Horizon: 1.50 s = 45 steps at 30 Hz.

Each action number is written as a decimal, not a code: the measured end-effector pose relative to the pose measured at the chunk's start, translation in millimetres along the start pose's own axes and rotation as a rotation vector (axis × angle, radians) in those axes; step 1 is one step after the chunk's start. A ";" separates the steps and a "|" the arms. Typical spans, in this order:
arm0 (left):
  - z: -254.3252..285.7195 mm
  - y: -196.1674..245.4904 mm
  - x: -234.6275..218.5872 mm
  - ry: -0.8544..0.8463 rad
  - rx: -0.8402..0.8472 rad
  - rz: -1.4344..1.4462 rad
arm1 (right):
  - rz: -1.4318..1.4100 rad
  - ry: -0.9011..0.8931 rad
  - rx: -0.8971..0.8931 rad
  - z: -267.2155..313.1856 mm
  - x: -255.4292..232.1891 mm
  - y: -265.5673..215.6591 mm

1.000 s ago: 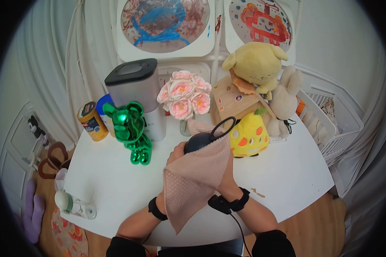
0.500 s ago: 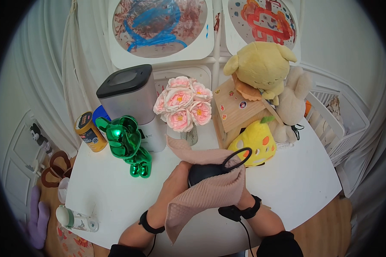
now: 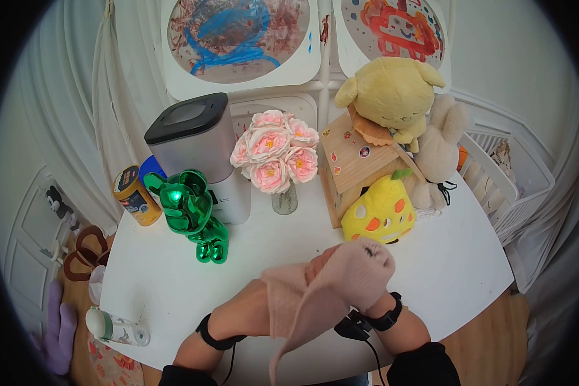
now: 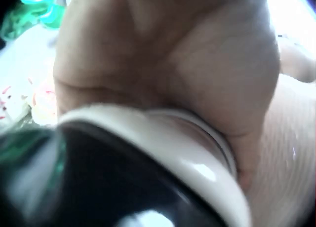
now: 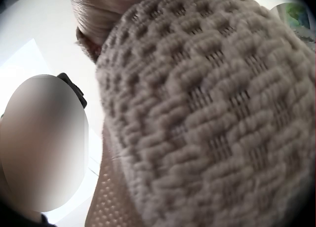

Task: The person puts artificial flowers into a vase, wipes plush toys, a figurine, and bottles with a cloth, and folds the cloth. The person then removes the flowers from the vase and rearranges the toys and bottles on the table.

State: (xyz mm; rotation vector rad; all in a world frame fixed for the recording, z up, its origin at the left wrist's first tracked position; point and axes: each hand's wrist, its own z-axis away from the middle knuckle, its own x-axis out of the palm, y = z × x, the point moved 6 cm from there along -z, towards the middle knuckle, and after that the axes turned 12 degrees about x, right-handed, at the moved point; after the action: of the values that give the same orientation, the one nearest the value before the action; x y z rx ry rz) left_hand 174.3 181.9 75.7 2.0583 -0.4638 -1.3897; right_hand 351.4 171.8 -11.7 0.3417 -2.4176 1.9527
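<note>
A pink waffle-knit cloth (image 3: 328,289) bunches between both hands in the head view, covering most of what they hold. My left hand (image 3: 254,309) grips from the left, its fingers partly under the cloth. In the left wrist view, the palm of the left hand (image 4: 163,54) lies against a glossy dark-domed object with a white rim (image 4: 197,172); its exact kind I cannot tell. My right hand is hidden in the cloth's rounded right end in the head view. Knit cloth (image 5: 207,108) fills the right wrist view, with skin of a hand (image 5: 111,10) at the top left.
Around the white table (image 3: 251,251) stand a shiny green bear figure (image 3: 186,212), a yellow can (image 3: 136,196), a grey dispenser (image 3: 193,138), pink flowers (image 3: 273,151) in a vase, a yellow plush (image 3: 379,209), a wooden box (image 3: 354,154) with plush toys, and a lying bottle (image 3: 119,327).
Both hands have turned the bundle. The dark domed top and its black loop, visible earlier, are now hidden, and the cloth's folded end points up and right, nearer the yellow plush.
</note>
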 end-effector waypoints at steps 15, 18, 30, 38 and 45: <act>-8.3 19.4 -16.0 0.395 0.224 -0.466 | -0.329 0.411 -0.272 14.1 -19.0 -132.4; -3.7 9.8 -26.0 0.510 -0.096 -0.002 | -0.419 0.268 -0.345 17.6 -30.1 -146.4; 7.5 6.2 -1.9 0.651 -0.130 0.293 | 0.459 0.110 -0.118 -6.0 68.8 -125.6; -14.3 -13.8 24.4 0.366 -0.013 0.211 | 0.085 0.202 -0.180 2.7 37.7 -114.6; -14.8 13.1 11.3 0.194 0.103 -0.168 | -0.501 -0.121 -0.242 -2.1 36.2 -125.9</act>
State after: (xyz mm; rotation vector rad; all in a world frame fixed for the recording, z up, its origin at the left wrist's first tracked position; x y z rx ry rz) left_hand 192.9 169.6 80.2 2.3350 -0.2908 -1.2650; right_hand 338.3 143.3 115.5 0.9668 -2.2975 1.4502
